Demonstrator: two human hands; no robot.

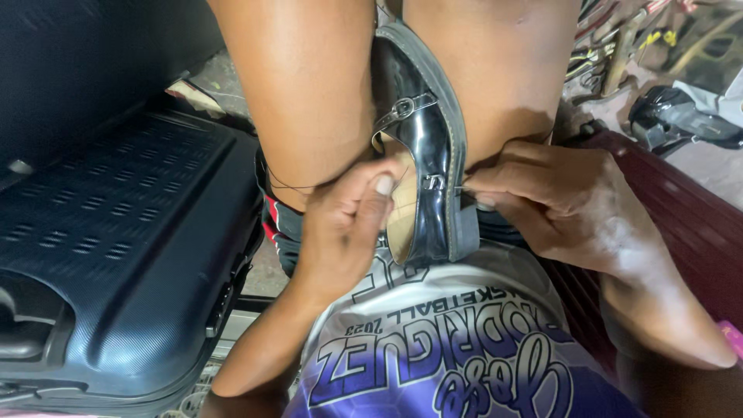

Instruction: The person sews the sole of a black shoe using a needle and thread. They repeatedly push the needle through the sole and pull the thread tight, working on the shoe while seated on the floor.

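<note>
Nearest us, our left hand (pixel 348 224) pinched a thin thread (pixel 290 188) against the inner side of a black patent buckle shoe (pixel 424 147). Our right hand (pixel 557 205) closed on a needle (pixel 458 188) at its outer edge. The shoe stood clamped between our knees. A dark hard-shell suitcase (pixel 116 232) lay left; tools (pixel 619 39) cluttered the far floor.
</note>
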